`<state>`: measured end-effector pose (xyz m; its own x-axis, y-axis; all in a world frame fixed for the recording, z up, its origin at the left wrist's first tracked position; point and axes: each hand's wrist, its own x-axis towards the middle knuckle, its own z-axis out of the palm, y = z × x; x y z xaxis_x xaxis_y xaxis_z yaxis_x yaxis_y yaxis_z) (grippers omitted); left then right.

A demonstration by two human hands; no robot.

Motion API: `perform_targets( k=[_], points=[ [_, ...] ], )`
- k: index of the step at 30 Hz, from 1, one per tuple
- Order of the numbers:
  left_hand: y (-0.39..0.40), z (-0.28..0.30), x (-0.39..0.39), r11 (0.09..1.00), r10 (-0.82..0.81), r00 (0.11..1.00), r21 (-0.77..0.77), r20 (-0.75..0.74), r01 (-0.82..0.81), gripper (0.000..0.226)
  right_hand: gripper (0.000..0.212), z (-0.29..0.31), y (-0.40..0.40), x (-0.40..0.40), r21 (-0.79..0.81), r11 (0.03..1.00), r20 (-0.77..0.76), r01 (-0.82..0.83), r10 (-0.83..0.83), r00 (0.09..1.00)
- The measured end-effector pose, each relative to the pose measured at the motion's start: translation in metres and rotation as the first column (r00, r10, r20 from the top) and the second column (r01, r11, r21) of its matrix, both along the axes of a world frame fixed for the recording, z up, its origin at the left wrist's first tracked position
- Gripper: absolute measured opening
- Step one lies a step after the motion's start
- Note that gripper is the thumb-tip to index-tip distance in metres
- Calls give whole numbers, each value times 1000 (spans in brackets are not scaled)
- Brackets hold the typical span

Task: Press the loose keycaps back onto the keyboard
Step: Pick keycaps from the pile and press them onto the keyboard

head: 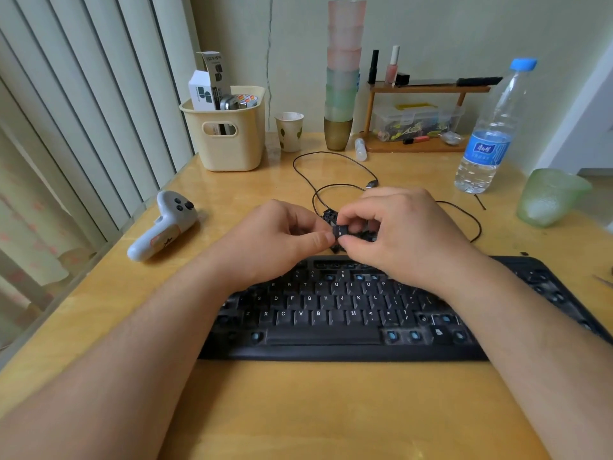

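— Held above the far edge of the keyboard [341,310]: one black "9" keycap [340,231], pinched between thumb and forefinger of the right hand [394,234]; touched on its near-left corner by the thumb tip of the left hand [278,240]; other fingers [356,224] of both hands curled in, nothing else in them as far as can be told.

— And the rest of the loose keycaps [330,216]?

— Heaped on the table [331,410] just behind and under the hands; mostly hidden, so no count possible. Bare blue stems showing in the number row, along the bottom row beside the space bar, and over on the right block.

— Likeliest slip from here?

— Probably a wrong seat; several open stems close together in the number row, right wrist covering part of it; easy to land the 9 one place off. Also a tilted press; pushed on one corner, could jam crooked or bend a stem rather than click home.

— Anything else?

— Small smooth cap, held by fingertips only; could pop out and skitter toward the black cable [318,194] looped just beyond, or off toward the white controller [162,224] near the left edge. Forearms low over the keys; could nudge the board while pressing. Water bottle [491,134] well apart at the right; no real worry unless an elbow swings wide.
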<state>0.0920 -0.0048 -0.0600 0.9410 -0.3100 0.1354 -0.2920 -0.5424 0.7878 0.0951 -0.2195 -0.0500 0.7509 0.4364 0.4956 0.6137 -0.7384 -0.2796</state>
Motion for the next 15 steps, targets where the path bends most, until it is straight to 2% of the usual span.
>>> perform_targets(
  k=[3, 7, 12, 15],
  points=[
    [2, -2, 2, 981, 21, 995, 192, 96, -39, 15, 8, 19, -6, 6, -89, 995, -223, 42, -61, 973],
    [7, -3, 6, 925, 31, 971, 360, 238, -118, 20, 10, 33, -17, 14, -95, 995, -550, -14, -40, 834],
    [11, -2, 7, 923, 26, 951, 358, 309, -142, 21, 9, 20, -14, 7, -144, 990, -681, -10, -92, 727],
    [14, -2, 8, 927, 40, 947, 343, 317, -154, 21, 9, 19, -10, 4, -147, 989, -691, 16, -114, 714]
  ],
)
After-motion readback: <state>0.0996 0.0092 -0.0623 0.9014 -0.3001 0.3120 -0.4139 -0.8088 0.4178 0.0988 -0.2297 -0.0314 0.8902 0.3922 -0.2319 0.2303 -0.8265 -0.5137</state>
